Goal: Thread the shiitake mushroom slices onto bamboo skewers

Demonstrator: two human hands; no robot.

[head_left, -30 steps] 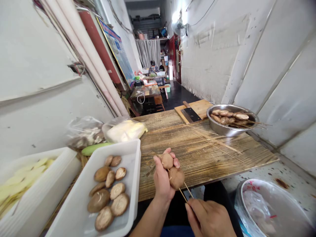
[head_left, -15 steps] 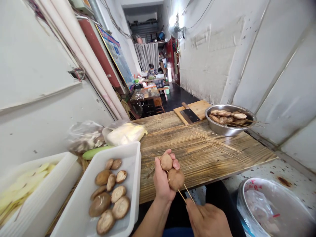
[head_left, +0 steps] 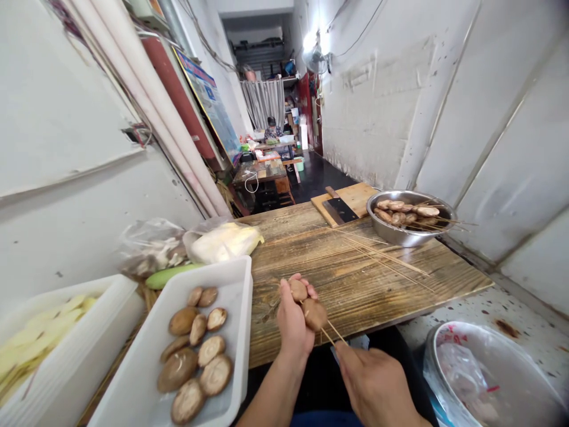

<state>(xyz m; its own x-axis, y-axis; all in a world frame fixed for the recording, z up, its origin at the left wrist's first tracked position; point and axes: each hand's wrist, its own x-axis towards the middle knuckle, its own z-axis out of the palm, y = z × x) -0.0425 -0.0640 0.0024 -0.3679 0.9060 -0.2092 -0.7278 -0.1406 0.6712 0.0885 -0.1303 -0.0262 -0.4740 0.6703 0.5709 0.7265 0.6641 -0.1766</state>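
My left hand (head_left: 291, 323) is closed around two brown mushrooms (head_left: 313, 313) threaded on thin bamboo skewers (head_left: 332, 335), above the near edge of a wooden table (head_left: 355, 279). My right hand (head_left: 376, 385) pinches the lower ends of the skewers, just below and right of the mushrooms. A white tray (head_left: 237, 356) with several mushroom caps (head_left: 195, 350) lies left of my left hand. Loose skewers (head_left: 382, 255) lie on the table farther off.
A metal bowl (head_left: 411, 231) of skewered mushrooms stands at the table's far right, beside a cutting board (head_left: 355, 196) with a cleaver (head_left: 338, 207). Bagged vegetables (head_left: 222, 240) and a second white tray (head_left: 66, 350) sit left. A lined bin (head_left: 484, 379) stands lower right. A person sits far down the corridor.
Both hands and the skewered mushrooms have drifted slightly up and away; the grip is unchanged. The view has shifted a little.
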